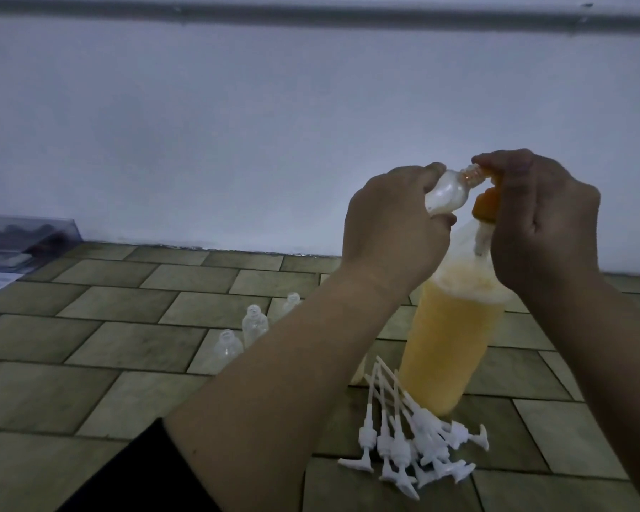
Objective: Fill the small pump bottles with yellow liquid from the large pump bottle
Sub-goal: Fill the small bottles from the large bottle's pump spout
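Yellow liquid fills the large pump bottle, standing on the tiled floor. A small bottle, tilted, is gripped by the left hand at the orange pump head, pressed under the right hand. Empty small bottles stand left; white pump tops lie near.

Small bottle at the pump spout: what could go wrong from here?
1. The small bottle is tilted in the left hand, its narrow neck at the orange pump head under the right hand; liquid may miss.
2. A hard press may tip the large bottle onto the loose pump tops at its base.
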A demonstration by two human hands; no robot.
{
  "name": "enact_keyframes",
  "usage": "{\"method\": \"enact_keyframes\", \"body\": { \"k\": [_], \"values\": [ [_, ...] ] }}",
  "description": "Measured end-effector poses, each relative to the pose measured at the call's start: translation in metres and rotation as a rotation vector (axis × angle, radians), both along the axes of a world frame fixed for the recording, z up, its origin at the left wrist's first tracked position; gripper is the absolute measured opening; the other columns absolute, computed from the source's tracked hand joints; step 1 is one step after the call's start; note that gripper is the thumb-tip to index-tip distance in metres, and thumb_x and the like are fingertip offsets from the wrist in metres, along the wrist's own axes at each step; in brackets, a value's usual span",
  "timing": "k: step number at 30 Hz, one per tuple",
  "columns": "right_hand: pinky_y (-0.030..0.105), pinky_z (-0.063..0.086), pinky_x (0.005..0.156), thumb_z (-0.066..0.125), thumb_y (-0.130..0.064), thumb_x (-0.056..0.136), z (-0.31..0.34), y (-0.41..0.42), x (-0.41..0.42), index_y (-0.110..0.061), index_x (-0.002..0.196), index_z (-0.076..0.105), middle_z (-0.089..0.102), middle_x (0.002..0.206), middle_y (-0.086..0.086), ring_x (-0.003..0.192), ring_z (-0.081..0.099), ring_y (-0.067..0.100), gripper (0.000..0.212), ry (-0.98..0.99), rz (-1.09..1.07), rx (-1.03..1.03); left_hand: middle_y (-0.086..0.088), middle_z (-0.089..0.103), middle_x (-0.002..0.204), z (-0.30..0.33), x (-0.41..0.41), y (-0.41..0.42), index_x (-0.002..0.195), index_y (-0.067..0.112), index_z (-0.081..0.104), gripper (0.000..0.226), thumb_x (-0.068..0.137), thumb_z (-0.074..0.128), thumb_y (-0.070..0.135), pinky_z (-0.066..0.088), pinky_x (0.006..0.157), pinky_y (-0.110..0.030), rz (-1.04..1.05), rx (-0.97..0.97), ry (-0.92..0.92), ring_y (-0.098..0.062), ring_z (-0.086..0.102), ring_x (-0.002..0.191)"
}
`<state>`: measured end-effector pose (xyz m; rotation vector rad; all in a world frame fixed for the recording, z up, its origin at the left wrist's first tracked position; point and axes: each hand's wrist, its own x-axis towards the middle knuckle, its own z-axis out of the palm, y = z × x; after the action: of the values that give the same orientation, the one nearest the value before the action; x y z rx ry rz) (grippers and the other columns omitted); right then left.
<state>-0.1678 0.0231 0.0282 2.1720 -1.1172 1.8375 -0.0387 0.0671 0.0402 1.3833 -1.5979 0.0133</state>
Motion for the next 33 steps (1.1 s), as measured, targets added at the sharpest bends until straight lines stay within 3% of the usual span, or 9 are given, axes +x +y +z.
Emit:
{"method": "enact_keyframes", "body": {
  "k": [5, 9, 14, 20, 22, 26, 33],
  "values": [
    [0.029, 0.045, 0.081, 0.019, -0.038, 0.101, 0.011, 0.006, -0.004, -0.009, 0.109, 0.068, 0.056, 0.082, -0.002, 0.087, 0.052, 0.005, 0.057, -0.015, 0.011, -0.026, 0.004, 0.065, 0.118, 0.010, -0.001, 0.000, 0.127, 0.022, 0.058, 0.050, 0.079, 0.072, 0.024, 0.045, 0.087, -0.026, 0.014, -0.065, -0.022, -0.015, 0.058, 0.101],
    [0.031, 0.047, 0.081, 0.021, -0.034, 0.101, 0.003, -0.003, -0.002, -0.008, 0.109, 0.068, 0.058, 0.096, -0.006, 0.095, 0.062, 0.020, 0.054, -0.037, -0.013, -0.064, 0.004, 0.063, 0.123, 0.004, -0.005, -0.003, 0.129, 0.022, 0.056, 0.052, 0.079, 0.072, 0.024, 0.044, 0.090, -0.025, 0.023, -0.065, -0.023, -0.014, 0.058, 0.106],
    [0.019, 0.038, 0.081, 0.021, -0.031, 0.100, -0.007, -0.006, 0.001, -0.007, 0.107, 0.068, 0.068, 0.102, 0.006, 0.098, 0.060, 0.018, 0.053, -0.018, -0.052, -0.045, 0.005, 0.065, 0.119, -0.003, -0.004, -0.003, 0.127, 0.022, 0.058, 0.049, 0.080, 0.071, 0.024, 0.042, 0.087, -0.023, 0.021, -0.038, -0.033, -0.014, 0.059, 0.102],
    [0.028, 0.044, 0.079, 0.016, -0.043, 0.099, 0.014, 0.002, 0.001, -0.009, 0.105, 0.070, 0.058, 0.093, -0.007, 0.089, 0.056, 0.010, 0.064, -0.018, 0.015, 0.011, 0.006, 0.065, 0.118, 0.009, 0.001, -0.003, 0.128, 0.025, 0.057, 0.051, 0.079, 0.073, 0.026, 0.046, 0.086, -0.026, 0.031, -0.047, -0.032, -0.013, 0.058, 0.100],
    [0.025, 0.042, 0.079, 0.018, -0.040, 0.099, 0.014, 0.002, 0.002, -0.007, 0.104, 0.069, 0.059, 0.093, -0.006, 0.090, 0.055, 0.010, 0.061, -0.030, 0.005, -0.015, 0.006, 0.065, 0.118, 0.010, 0.000, -0.003, 0.127, 0.025, 0.058, 0.051, 0.078, 0.073, 0.027, 0.045, 0.085, -0.024, 0.041, -0.076, -0.042, -0.013, 0.058, 0.099],
    [0.030, 0.043, 0.079, 0.023, -0.031, 0.101, -0.001, -0.007, 0.010, -0.004, 0.104, 0.067, 0.067, 0.100, 0.010, 0.096, 0.061, 0.026, 0.052, -0.042, -0.056, -0.085, 0.005, 0.064, 0.121, 0.001, -0.003, -0.006, 0.128, 0.023, 0.057, 0.052, 0.079, 0.073, 0.026, 0.044, 0.088, -0.023, 0.047, -0.075, -0.031, -0.013, 0.059, 0.102],
    [0.031, 0.043, 0.081, 0.022, -0.034, 0.101, -0.001, -0.004, 0.004, -0.006, 0.104, 0.067, 0.066, 0.094, 0.007, 0.093, 0.059, 0.023, 0.053, 0.047, -0.045, -0.004, 0.006, 0.067, 0.109, 0.001, 0.001, -0.004, 0.121, 0.025, 0.062, 0.044, 0.078, 0.072, 0.028, 0.047, 0.080, -0.025, 0.011, -0.042, -0.040, -0.013, 0.059, 0.093]
  ]
}}
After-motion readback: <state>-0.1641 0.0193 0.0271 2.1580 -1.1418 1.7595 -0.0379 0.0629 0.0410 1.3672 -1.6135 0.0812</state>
